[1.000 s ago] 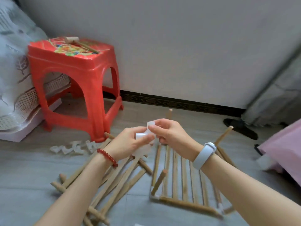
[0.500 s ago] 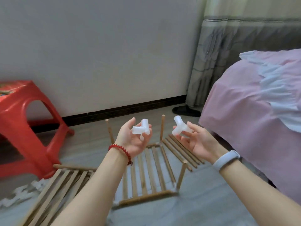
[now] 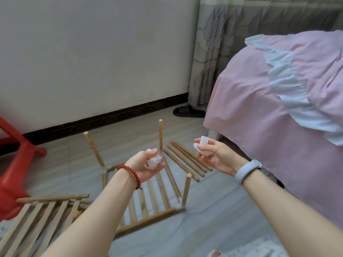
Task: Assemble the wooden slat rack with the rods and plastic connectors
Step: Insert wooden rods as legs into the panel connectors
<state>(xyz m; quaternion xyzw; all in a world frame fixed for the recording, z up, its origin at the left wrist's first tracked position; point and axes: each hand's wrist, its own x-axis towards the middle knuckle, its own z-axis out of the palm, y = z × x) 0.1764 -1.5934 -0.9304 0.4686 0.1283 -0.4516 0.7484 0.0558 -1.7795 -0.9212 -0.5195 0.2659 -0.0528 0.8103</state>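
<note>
Floor [image 3: 213,219] carries one slat panel [image 3: 152,197] with three rods upright at its corners, while each hand, left [image 3: 146,167] and right [image 3: 215,156], grips a connector [image 3: 153,160] not yet fitted, loose rods [image 3: 185,158] and a second panel [image 3: 40,216] waiting.

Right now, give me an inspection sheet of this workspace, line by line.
Surface: grey floor, work done directly on it.
Job's things: slat shelf lies flat with three upright rods in corner connectors: far left, far middle, near right. Second slat panel lies at lower left. Loose rods lie side by side to the right.
Clutter: dark slipper by the curtain.
Grip: left hand holds a white plastic connector; right hand holds another connector.
Cables: nothing seen.
Surroundings: white wall, red stool at left, pink bed cover at right, patterned curtain.
</note>
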